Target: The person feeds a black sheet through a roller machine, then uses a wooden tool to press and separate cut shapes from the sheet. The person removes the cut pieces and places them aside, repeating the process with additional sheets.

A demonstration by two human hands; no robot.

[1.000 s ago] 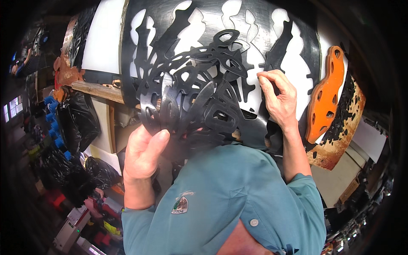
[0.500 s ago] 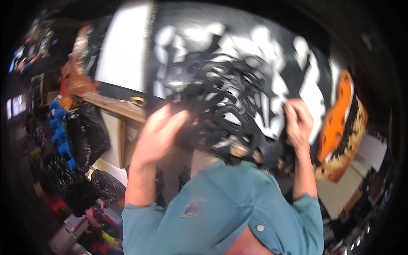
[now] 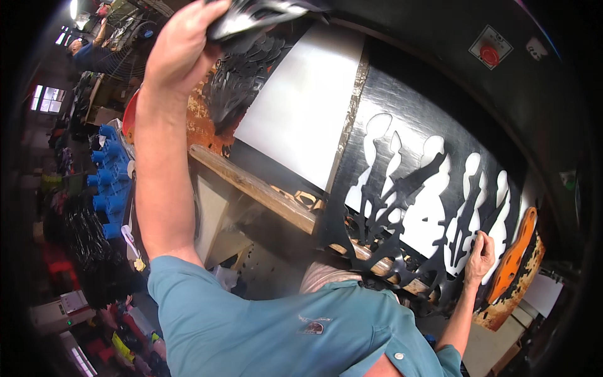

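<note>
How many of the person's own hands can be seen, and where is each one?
2. The left hand is raised at the top left, gripping black cut material. The right hand rests on the black cut-out sheet at lower right.

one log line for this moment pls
left hand: raised, gripping black cut-out scrap | right hand: on black cut sheet | orange piece beside

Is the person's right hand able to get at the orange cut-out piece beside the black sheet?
Probably yes. The right hand rests on the black sheet, close to the orange piece, with nothing between them.
</note>
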